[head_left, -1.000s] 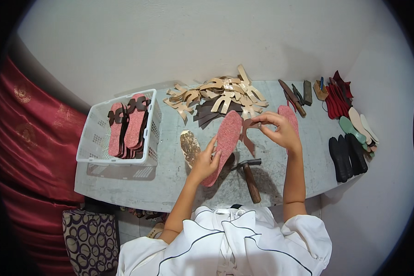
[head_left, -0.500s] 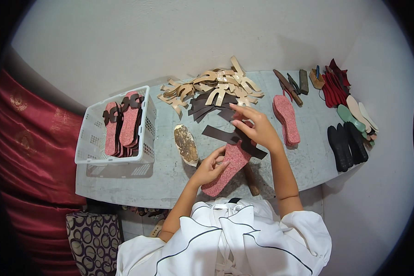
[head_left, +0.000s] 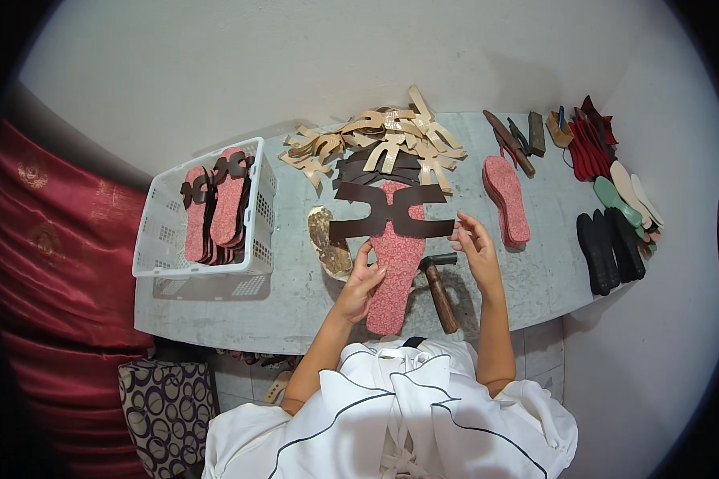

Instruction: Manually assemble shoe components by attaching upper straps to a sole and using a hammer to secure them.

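Sole [head_left: 393,271]: pink, patterned, we see it lying lengthwise on the table [head_left: 295,299].
Strap [head_left: 390,211]: dark brown, cross-shaped, across the sole's top.
Left hand [head_left: 361,281]: fingers clamped on the sole's edge.
Right hand [head_left: 475,247]: fingers pinching the strap's end.

Counts: 1 white basket [head_left: 158,239], holding roughly 3 pink soles [head_left: 225,203] with dark straps; exact number unclear, they overlap. 1 pink sole [head_left: 395,271] mid-table, 1 dark brown strap piece [head_left: 391,215] across it. 1 stack of pink soles [head_left: 506,198] right of centre, layers not countable. 1 hammer [head_left: 439,289]. 1 glittery gold insole [head_left: 329,241]. 3 black soles [head_left: 610,249]. Tan strap pieces [head_left: 375,140]: heap, too many to count. 2 hands in view.
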Action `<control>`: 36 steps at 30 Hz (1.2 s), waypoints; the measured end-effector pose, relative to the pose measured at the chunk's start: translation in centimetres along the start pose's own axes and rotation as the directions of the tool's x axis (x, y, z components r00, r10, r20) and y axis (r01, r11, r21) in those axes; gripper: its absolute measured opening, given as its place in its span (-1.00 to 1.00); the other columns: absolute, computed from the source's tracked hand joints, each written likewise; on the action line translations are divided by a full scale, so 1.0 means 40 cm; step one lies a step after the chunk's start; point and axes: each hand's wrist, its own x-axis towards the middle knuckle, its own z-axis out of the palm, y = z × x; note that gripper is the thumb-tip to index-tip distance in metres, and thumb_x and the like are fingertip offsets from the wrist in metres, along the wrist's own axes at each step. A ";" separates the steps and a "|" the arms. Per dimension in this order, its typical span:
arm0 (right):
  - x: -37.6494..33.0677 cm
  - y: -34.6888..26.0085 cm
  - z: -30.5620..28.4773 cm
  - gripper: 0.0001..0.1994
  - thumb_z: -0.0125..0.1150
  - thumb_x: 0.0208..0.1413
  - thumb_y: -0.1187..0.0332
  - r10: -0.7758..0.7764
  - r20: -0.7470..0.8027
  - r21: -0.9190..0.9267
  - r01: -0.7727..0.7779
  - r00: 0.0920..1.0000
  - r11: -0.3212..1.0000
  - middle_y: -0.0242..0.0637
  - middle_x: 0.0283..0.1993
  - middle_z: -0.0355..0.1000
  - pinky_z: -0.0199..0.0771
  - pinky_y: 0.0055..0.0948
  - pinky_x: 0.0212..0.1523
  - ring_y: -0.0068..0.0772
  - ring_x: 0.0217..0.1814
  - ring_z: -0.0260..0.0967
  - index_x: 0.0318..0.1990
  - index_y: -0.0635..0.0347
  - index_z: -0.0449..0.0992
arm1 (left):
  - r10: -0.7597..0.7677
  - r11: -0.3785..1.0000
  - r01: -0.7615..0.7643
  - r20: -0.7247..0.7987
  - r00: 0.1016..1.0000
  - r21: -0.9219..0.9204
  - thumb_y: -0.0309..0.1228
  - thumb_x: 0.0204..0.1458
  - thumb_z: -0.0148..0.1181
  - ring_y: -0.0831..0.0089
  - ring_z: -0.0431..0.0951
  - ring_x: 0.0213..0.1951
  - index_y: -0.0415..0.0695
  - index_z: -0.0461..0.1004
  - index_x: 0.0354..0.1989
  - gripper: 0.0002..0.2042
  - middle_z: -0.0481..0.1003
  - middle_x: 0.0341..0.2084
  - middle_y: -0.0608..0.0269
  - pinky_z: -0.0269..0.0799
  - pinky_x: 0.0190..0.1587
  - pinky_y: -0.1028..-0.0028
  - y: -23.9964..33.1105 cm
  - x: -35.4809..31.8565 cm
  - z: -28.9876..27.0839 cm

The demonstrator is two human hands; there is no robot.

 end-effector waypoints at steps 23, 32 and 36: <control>-0.019 -0.007 -0.002 -0.90 0.12 0.02 0.43 0.056 0.144 0.095 -0.070 0.988 0.993 -0.45 -0.45 0.38 0.30 -0.65 -0.29 -0.68 -0.40 0.30 -0.33 0.25 0.43 | 0.089 0.995 -0.086 -0.034 0.995 0.059 -0.57 0.11 -0.21 0.24 0.32 0.06 -0.01 -0.27 0.20 -0.47 0.21 0.05 -0.06 0.33 0.03 0.26 0.022 -0.013 0.012; -0.030 -0.005 -0.022 -0.91 0.13 0.02 0.46 0.082 0.194 0.102 -0.103 0.978 0.990 -0.46 -0.41 0.38 0.34 -0.65 -0.29 -0.68 -0.38 0.31 -0.31 0.26 0.42 | 0.094 0.996 -0.094 -0.022 0.995 0.007 -0.56 0.11 -0.22 0.15 0.29 0.07 0.05 -0.28 0.21 -0.46 0.17 0.07 -0.07 0.38 -0.01 0.16 0.038 -0.013 0.021; -0.029 0.002 -0.023 -0.90 0.15 0.01 0.45 0.092 0.221 0.103 -0.117 0.971 0.988 -0.46 -0.41 0.38 0.33 -0.65 -0.30 -0.68 -0.38 0.31 -0.31 0.25 0.42 | 0.100 0.994 -0.102 -0.062 0.993 -0.028 -0.58 0.09 -0.15 0.28 0.32 0.04 0.01 -0.27 0.23 -0.42 0.22 0.04 -0.03 0.28 0.06 0.30 0.042 -0.018 0.032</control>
